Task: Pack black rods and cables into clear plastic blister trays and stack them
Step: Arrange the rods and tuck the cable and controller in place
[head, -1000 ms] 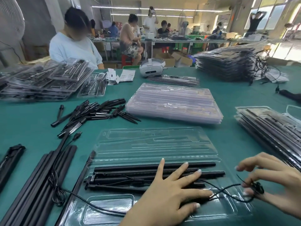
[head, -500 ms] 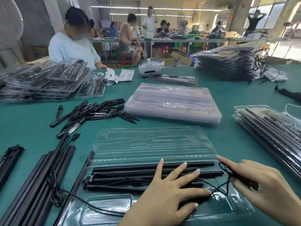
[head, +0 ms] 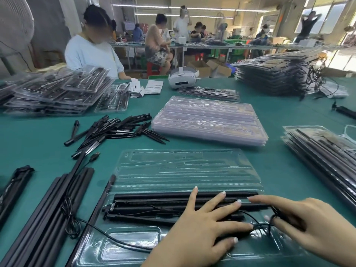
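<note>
Pressing down with spread fingers, our left hand (head: 200, 230) lies flat on the black rods (head: 173, 207) seated in the clear blister tray (head: 185, 170) at the lower centre of the frame. Our right hand (head: 316, 226), lower right, pinches the thin black cable (head: 258, 225) beside the rods' right ends. A stack of empty trays (head: 210, 120) sits at centre, and filled trays (head: 325, 153) lie at the right edge. Paper slips (head: 146, 87) at upper centre carry print too small for us to read.
</note>
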A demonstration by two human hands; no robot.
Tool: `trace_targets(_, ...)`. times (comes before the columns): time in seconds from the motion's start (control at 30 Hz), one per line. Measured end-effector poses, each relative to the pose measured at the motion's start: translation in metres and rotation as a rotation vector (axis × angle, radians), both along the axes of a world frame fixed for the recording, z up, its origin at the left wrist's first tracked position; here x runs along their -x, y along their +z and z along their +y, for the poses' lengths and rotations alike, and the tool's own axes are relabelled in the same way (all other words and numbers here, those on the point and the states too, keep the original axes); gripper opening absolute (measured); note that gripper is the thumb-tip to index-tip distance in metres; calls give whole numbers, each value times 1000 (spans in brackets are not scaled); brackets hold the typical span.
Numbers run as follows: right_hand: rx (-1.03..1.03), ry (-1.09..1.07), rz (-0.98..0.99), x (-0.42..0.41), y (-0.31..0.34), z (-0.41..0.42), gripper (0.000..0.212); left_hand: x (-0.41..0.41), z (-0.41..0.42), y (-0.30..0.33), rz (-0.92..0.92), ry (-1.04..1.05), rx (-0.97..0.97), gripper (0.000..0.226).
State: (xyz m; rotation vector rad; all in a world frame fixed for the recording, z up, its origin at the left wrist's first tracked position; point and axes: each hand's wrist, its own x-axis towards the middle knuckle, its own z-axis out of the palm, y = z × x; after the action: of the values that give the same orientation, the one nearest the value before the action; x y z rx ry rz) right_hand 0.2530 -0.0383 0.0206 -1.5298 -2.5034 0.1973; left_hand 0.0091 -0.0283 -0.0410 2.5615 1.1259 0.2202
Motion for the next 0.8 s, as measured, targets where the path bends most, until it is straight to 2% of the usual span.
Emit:
trace_targets(0.07, -22, -11, -25, -4, 1, 1, 53, 0, 0, 1, 3, 0, -2, 42)
trace_targets(0.17, -21, -12, -85, -12, 3, 3, 57, 0, 0, 2, 13, -5, -7, 43)
trace_targets(0.27, 7, -1, -122, -20, 6, 8, 52, 0, -1, 2, 14, -7, -3, 42)
trace_targets(0.4, 53, 24, -23, -27, 2, 9, 45, 0, -1, 2, -3, 3, 3, 42)
trace_targets(0.67, 99, -25, 68, -34, 11, 12, 50, 0, -2, 3, 1, 9, 5, 43)
trace_targets(0.8, 191, -30, 250, -14, 14, -3, 56, -1, -2, 3, 14, 8, -2, 43)
